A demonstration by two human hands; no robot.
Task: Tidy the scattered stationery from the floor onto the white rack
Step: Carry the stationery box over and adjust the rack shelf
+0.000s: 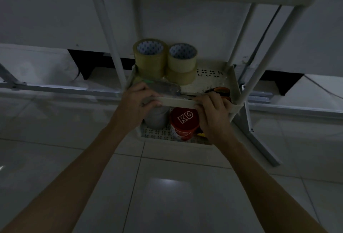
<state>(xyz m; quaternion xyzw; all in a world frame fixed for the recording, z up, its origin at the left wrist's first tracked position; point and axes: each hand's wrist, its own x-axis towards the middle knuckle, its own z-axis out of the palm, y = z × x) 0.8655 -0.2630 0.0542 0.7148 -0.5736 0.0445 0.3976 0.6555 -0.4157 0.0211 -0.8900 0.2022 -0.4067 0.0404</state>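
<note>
Centre frame: both hands at the rack's [178, 102] middle shelf lip. Left hand [138, 101] curls round a dark wrapped item [163, 88], likely seating it inside. Right hand [213, 112] grips the lip, probably steadying. Tape rolls [165, 60] stacked behind, saving space.

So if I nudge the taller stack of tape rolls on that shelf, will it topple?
Possibly. The taller tape stack is loose rolls resting one on another, so the top could slide off. Lying flat, they probably won't roll, and the shorter stack beside it may block that side.

White rack [234, 82] upright, tiered — tape rolls [164, 60] stacked on middle shelf
</note>
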